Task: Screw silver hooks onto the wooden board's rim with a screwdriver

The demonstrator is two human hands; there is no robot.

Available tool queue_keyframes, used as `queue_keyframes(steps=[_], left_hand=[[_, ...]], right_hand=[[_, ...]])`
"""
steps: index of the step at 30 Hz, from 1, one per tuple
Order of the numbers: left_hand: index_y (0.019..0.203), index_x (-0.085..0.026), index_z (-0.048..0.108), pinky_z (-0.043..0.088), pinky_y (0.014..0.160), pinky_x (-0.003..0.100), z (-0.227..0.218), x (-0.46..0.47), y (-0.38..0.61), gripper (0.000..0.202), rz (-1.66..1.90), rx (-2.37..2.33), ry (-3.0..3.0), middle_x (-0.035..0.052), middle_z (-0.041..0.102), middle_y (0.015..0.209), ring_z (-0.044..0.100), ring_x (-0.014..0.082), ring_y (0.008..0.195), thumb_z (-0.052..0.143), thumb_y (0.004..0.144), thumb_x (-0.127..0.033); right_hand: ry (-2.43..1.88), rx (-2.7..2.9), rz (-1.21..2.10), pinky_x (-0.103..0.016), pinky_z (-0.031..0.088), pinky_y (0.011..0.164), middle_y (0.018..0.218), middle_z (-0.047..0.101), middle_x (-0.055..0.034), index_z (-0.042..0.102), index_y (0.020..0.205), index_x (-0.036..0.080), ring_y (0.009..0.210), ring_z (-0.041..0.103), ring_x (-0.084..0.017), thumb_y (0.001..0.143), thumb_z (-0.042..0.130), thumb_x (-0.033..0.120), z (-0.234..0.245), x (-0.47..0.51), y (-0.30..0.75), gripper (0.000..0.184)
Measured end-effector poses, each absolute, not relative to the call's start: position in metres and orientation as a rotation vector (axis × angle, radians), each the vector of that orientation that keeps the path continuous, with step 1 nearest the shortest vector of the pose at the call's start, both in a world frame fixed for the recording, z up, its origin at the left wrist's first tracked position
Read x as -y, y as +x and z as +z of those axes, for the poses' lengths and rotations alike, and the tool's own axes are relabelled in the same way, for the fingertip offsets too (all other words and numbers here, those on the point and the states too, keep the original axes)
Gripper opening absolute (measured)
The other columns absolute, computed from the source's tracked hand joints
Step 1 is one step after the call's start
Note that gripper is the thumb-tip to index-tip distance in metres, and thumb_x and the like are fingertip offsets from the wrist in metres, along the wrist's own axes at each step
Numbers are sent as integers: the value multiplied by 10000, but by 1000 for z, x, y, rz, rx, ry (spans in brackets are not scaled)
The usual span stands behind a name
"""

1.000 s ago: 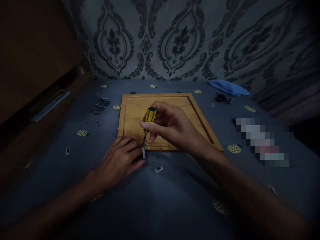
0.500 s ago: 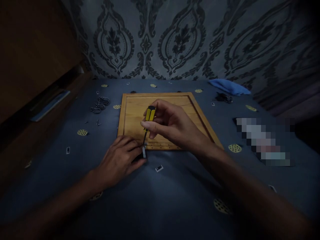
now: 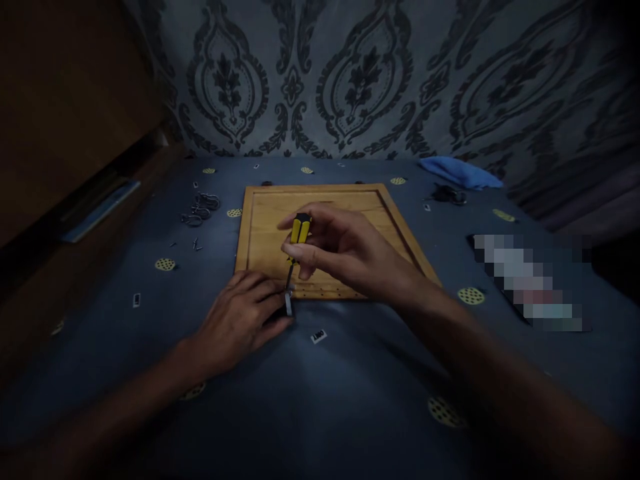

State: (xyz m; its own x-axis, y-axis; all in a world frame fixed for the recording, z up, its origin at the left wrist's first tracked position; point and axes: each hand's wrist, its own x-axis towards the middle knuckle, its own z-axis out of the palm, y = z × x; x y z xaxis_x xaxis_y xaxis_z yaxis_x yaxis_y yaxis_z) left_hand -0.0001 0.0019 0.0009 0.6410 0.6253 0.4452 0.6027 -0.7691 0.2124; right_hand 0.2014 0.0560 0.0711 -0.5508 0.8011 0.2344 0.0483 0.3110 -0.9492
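My right hand [image 3: 345,250] grips a yellow and black screwdriver [image 3: 301,230] between thumb and fingers, its index finger lifted off the handle. The shaft slants down to the near left part of a wooden board [image 3: 265,233] with a raised frame. At its tip is a small metal piece [image 3: 289,303], apparently a hook, that juts past the board's near edge. My left hand [image 3: 245,313] is closed at that piece, its fingertips pressed to it and to the board's corner. Small dark holes run along the near edge. The screw, if any, is too small to make out.
Several metal hooks [image 3: 200,210] lie left of the board, with a few screws [image 3: 196,245] close by. A blue cloth [image 3: 460,172] and a dark object [image 3: 447,195] lie at the back right. A blurred-out flat item [image 3: 530,283] rests at right. A wooden cabinet [image 3: 75,100] borders the left.
The right hand's index finger has opened outward from the screwdriver handle. The left hand, metal piece and board stay in place.
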Motion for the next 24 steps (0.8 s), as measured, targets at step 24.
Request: queue_keyframes(steps=[24], left_hand=[[1033,-145,695,502,832,411,1,-1,0,152,740,-1067,2791,56,756,1034,656,254,957,666,955,-273]], right_hand=[[-687,1884,1285,-264,519,593,710,522,46,513,759,217,613,612,-120,883,735,476,63,-62,202,363]])
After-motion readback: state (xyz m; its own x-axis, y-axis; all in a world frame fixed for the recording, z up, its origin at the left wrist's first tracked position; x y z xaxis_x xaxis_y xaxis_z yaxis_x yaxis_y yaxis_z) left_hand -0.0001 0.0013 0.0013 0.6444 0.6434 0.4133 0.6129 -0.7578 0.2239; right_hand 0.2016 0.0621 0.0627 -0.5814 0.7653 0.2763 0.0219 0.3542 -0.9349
